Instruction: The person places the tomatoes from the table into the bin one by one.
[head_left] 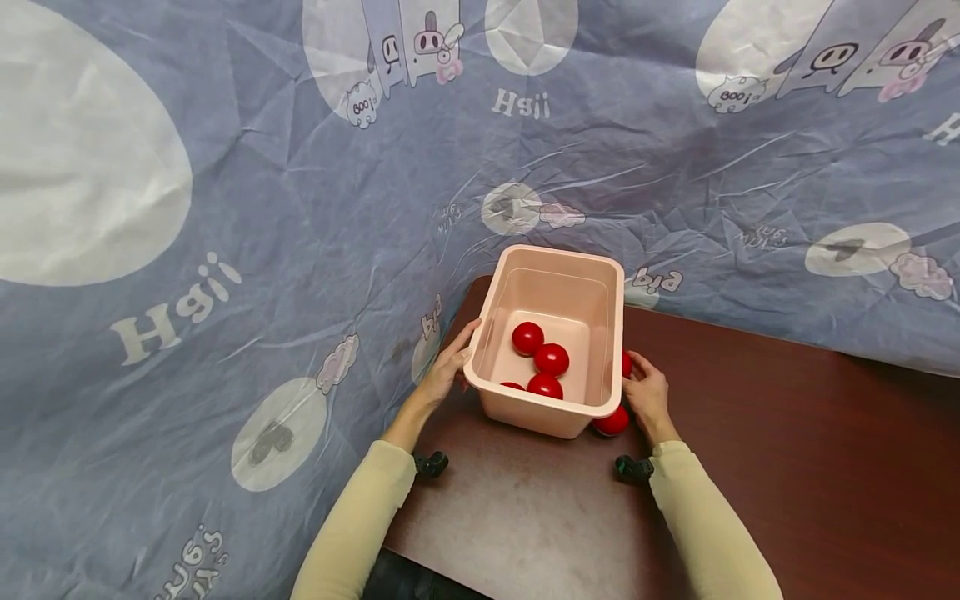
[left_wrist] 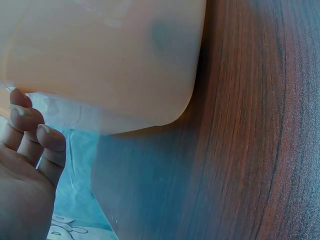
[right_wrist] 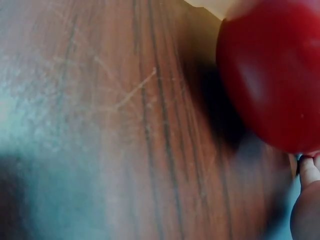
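Observation:
A pale pink plastic bin (head_left: 546, 423) stands on the table, its mouth facing up. Several shiny red balls (head_left: 552, 359) lie inside, some partly behind the near rim. At the bin's left side, my left hand (head_left: 448, 367) holds it by the rim; the left wrist view shows bent fingers (left_wrist: 52, 137) by the bin's wall. My right hand (head_left: 648, 390) is beside the right wall, its fingers around a red ball (head_left: 627, 365) that is partly hidden by the bin. Another red ball (head_left: 612, 422) sits nearer, beside the bin's right front corner.
The dark brown wooden table (head_left: 750, 433) extends to the right and front. A blue printed cloth (head_left: 300, 208) hangs along its left and back sides, close behind the bin. Each wrist wears a small black camera (head_left: 633, 469).

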